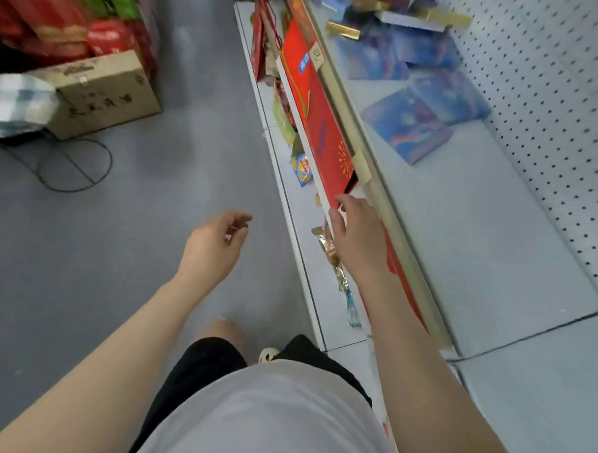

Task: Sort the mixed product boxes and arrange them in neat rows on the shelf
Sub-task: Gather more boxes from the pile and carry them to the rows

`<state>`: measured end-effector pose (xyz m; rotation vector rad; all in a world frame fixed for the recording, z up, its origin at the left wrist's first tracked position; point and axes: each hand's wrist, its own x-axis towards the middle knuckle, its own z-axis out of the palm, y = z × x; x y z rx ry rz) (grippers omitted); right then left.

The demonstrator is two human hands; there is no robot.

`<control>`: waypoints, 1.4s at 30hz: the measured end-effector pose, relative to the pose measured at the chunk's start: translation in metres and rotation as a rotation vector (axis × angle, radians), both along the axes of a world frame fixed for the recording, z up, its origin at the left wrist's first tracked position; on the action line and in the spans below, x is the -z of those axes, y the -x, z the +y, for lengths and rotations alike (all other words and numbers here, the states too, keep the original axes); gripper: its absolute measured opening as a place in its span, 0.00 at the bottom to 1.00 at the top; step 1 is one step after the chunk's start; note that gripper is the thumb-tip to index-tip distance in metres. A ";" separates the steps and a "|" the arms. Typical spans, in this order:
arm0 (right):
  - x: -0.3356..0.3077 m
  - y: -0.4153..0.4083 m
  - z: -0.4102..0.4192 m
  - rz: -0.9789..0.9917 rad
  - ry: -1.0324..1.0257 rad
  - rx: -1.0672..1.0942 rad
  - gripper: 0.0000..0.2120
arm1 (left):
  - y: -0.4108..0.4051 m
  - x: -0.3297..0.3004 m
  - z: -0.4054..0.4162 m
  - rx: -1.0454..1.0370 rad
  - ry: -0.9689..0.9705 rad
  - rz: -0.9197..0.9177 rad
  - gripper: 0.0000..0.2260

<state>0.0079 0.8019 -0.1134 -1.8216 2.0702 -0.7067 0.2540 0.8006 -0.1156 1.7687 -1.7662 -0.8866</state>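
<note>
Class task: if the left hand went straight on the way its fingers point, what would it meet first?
The left hand points right, toward the shelving. Probably the lower shelf's front edge first, though depth is unclear.

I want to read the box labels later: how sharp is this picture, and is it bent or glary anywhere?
Head view: motion blur softens the blue boxes and the red box held by the right hand; print unreadable; wide-angle lens bends the shelf edge; lighting even, no strong glare.
</note>
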 end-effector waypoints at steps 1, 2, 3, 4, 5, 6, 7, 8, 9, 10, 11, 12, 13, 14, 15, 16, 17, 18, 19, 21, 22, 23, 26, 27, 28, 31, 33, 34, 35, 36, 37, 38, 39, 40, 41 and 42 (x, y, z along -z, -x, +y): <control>-0.004 0.006 -0.022 0.012 0.030 0.021 0.14 | 0.003 -0.001 -0.026 0.023 0.008 0.001 0.10; -0.007 0.013 -0.043 0.025 0.061 0.046 0.14 | 0.006 -0.002 -0.052 0.051 0.021 0.003 0.10; -0.008 0.021 -0.065 0.040 0.083 0.078 0.14 | 0.009 -0.002 -0.079 0.082 0.034 0.008 0.11; -0.009 0.031 -0.087 0.055 0.095 0.123 0.15 | 0.012 -0.003 -0.107 0.114 0.044 0.010 0.11; -0.010 0.041 -0.108 0.065 0.108 0.177 0.15 | 0.016 -0.003 -0.134 0.147 0.051 0.005 0.11; -0.012 0.052 -0.129 0.073 0.118 0.239 0.15 | 0.020 -0.005 -0.161 0.181 0.058 -0.004 0.11; -0.014 0.063 -0.148 0.092 0.114 0.303 0.16 | 0.024 -0.008 -0.187 0.217 0.063 -0.009 0.11; -0.016 0.075 -0.167 0.127 0.083 0.374 0.17 | 0.028 -0.010 -0.213 0.258 0.065 -0.011 0.11; -0.017 0.086 -0.183 0.167 0.025 0.453 0.19 | 0.032 -0.013 -0.237 0.300 0.063 -0.012 0.11; -0.018 0.095 -0.197 0.198 -0.051 0.549 0.21 | 0.037 -0.015 -0.260 0.342 0.061 -0.012 0.11; -0.018 0.104 -0.207 0.210 -0.134 0.660 0.24 | 0.043 -0.016 -0.281 0.389 0.057 -0.008 0.11; -0.017 0.110 -0.216 0.204 -0.216 0.769 0.28 | 0.050 -0.018 -0.302 0.441 0.060 -0.004 0.11; -0.015 0.116 -0.223 0.177 -0.290 0.855 0.31 | 0.060 -0.019 -0.322 0.490 0.059 0.005 0.11; -0.014 0.118 -0.228 0.140 -0.351 0.915 0.34 | 0.071 -0.021 -0.340 0.538 0.062 0.011 0.11; -0.011 0.120 -0.233 0.108 -0.400 0.948 0.36 | 0.083 -0.022 -0.356 0.578 0.065 0.012 0.11; -0.009 0.122 -0.237 0.089 -0.435 0.966 0.37 | 0.097 -0.024 -0.369 0.616 0.076 0.005 0.12; -0.008 0.124 -0.240 0.077 -0.460 0.978 0.39 | 0.111 -0.026 -0.381 0.651 0.088 -0.002 0.12; -0.009 0.127 -0.242 0.064 -0.477 0.995 0.40 | 0.128 -0.027 -0.392 0.692 0.100 -0.011 0.12; -0.011 0.129 -0.244 0.037 -0.482 1.015 0.42 | 0.145 -0.028 -0.401 0.735 0.106 -0.013 0.12; -0.014 0.135 -0.248 -0.039 -0.482 1.046 0.47 | 0.180 -0.026 -0.415 0.825 0.121 -0.004 0.11; -0.015 0.138 -0.249 -0.074 -0.485 1.051 0.51 | 0.198 -0.023 -0.420 0.867 0.131 -0.006 0.12; -0.016 0.141 -0.249 -0.105 -0.495 1.057 0.55 | 0.216 -0.020 -0.425 0.899 0.134 -0.013 0.12; -0.021 0.156 -0.247 -0.254 -0.468 1.122 0.59 | 0.267 -0.018 -0.434 0.962 0.128 -0.026 0.13; -0.020 0.164 -0.245 -0.326 -0.443 1.143 0.55 | 0.282 -0.016 -0.437 0.985 0.141 -0.023 0.13; -0.020 0.172 -0.242 -0.389 -0.409 1.144 0.47 | 0.296 -0.016 -0.440 1.012 0.163 -0.025 0.14; -0.032 0.186 -0.232 -0.611 -0.235 1.146 0.24 | 0.337 -0.018 -0.447 1.085 0.197 -0.057 0.19; -0.052 0.195 -0.223 -0.695 -0.129 1.189 0.19 | 0.361 -0.021 -0.449 1.123 0.181 -0.111 0.21; -0.065 0.200 -0.218 -0.690 -0.088 1.209 0.17 | 0.373 -0.021 -0.451 1.135 0.155 -0.150 0.22; -0.077 0.205 -0.214 -0.651 -0.070 1.225 0.16 | 0.384 -0.019 -0.453 1.151 0.121 -0.199 0.23; -0.089 0.211 -0.211 -0.588 -0.081 1.227 0.14 | 0.395 -0.016 -0.455 1.173 0.092 -0.254 0.25; -0.098 0.215 -0.208 -0.511 -0.116 1.228 0.13 | 0.404 -0.013 -0.455 1.196 0.075 -0.306 0.26; -0.107 0.218 -0.208 -0.438 -0.154 1.231 0.13 | 0.412 -0.010 -0.456 1.209 0.068 -0.348 0.28; -0.113 0.219 -0.209 -0.374 -0.189 1.239 0.13 | 0.417 -0.008 -0.455 1.209 0.066 -0.376 0.30; -0.116 0.220 -0.211 -0.323 -0.215 1.256 0.14 | 0.422 -0.006 -0.454 1.202 0.071 -0.393 0.33; -0.118 0.220 -0.212 -0.275 -0.232 1.287 0.14 | 0.425 -0.004 -0.452 1.198 0.082 -0.406 0.36; -0.121 0.219 -0.214 -0.222 -0.244 1.330 0.13 | 0.428 -0.002 -0.450 1.197 0.100 -0.415 0.39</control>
